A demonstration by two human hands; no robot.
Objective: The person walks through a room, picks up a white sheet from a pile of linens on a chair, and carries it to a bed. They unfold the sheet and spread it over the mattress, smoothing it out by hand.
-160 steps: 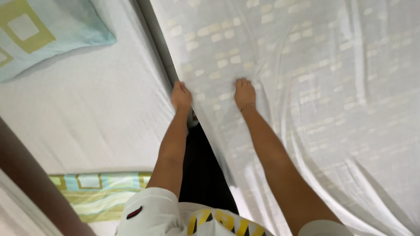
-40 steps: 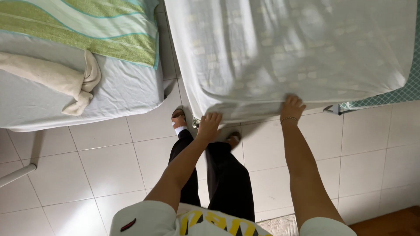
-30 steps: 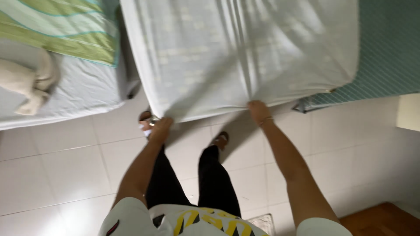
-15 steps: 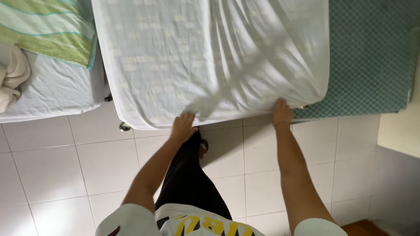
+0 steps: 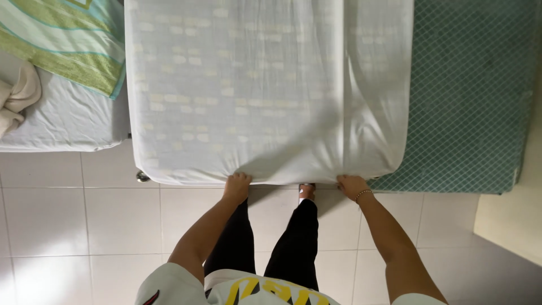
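From the head view, the left hand (image 5: 237,187) and right hand (image 5: 351,186) both grip the near edge of a white sheet (image 5: 265,90), fingers curled under the hem. The sheet covers most of a green quilted mattress (image 5: 468,96), bare on the right. A second bed (image 5: 62,121) at left carries a green patterned cover (image 5: 68,42) and a cream towel (image 5: 17,96). White tiled floor (image 5: 79,220) lies below.

The fingertips of both hands (image 5: 237,186) (image 5: 351,184) vanish under the sheet (image 5: 265,90) edge. The sheet, mattress (image 5: 468,96) and blanket (image 5: 68,39) run off the top. A towel (image 5: 17,96) is cut at left.
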